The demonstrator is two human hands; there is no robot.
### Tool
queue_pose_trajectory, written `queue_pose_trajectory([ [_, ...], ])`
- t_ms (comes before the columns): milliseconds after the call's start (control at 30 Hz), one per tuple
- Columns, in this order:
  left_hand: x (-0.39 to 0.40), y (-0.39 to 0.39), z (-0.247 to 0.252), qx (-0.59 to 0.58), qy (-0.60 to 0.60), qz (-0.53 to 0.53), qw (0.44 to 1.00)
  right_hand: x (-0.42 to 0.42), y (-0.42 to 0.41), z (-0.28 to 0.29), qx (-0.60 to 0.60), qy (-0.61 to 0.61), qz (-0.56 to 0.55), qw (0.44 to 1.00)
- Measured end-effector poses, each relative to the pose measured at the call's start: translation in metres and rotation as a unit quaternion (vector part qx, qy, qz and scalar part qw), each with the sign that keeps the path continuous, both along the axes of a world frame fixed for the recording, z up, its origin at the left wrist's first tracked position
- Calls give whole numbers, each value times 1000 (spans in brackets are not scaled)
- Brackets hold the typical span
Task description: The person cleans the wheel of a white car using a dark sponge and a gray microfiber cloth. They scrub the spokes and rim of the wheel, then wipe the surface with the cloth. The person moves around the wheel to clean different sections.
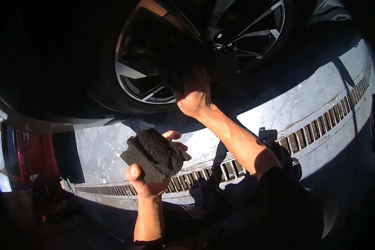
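In my left hand [147, 187] is a ragged black foam sponge [157, 156], gripped between the thumb and the fingers behind it. My right hand [194, 95] reaches up to the lower part of a car's alloy wheel [129, 72]. Deep shadow hides its fingers, so whether they hold anything cannot be told. Dark spokes with bright machined faces fan out from the hub cap [217, 47]. The black tyre [107, 104] around the rim is mostly lost in shade.
Below the wheel, a slotted drain grate [312, 134] curves across the pale, worn floor [97, 156]. A red car [39, 156] stands at the left. Dark bodywork overhangs the wheel, and hard shadows fall across the floor.
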State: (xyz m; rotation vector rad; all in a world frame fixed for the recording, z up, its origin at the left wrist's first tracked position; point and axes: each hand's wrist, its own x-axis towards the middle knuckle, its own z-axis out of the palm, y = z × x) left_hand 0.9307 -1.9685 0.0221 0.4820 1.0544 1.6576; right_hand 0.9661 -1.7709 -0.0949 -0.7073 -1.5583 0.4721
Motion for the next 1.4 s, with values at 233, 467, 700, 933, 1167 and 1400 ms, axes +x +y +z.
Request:
queue_pose_trajectory([
  [233,-2,4,6,22,111,-69,991,22,5,1,25,-36,14,999],
  [467,7,10,-2,-36,100,-43,993,-7,6,19,40,-6,51,998],
  [700,5,6,3,-25,104,-76,991,-22,2,24,125,-22,63,990],
  [933,-5,-1,0,10,104,-76,992,-13,52,58,102,-26,-136,985],
  [1167,-2,-8,5,-33,89,-90,991,5,53,45,114,-4,-111,987],
  [1400,8,-4,-2,-62,120,-100,986,31,48,34,64,-45,-89,993],
])
